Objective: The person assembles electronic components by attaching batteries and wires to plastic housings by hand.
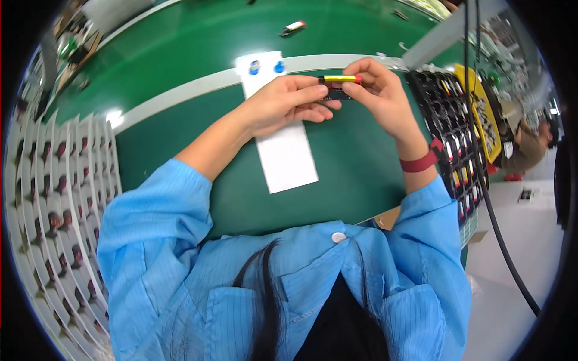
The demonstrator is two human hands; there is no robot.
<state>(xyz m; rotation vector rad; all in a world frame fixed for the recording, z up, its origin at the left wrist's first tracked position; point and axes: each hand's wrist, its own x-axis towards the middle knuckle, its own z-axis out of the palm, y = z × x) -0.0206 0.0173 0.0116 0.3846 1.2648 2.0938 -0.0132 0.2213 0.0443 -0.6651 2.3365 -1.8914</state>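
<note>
In front of me, my left hand [286, 103] and my right hand [380, 95] meet over the far part of the green table. Between their fingertips lies a slim yellow tube [339, 79] with a black left end and a red right end. Just below it is a small flat black piece [338, 94], partly covered by my fingers. The left thumb and forefinger close on the left ends of the two things. Right thumb and fingers pinch near the red end. Whether tube and black piece are joined cannot be made out.
A white paper strip [288, 159] lies on the green table [361, 162], with two blue round items [279, 67] at its far end. Black trays [448, 129] of similar tubes stand right, beside a yellow bin [481, 114]. White racks [60, 198] stand left. Black cables [490, 198] hang right.
</note>
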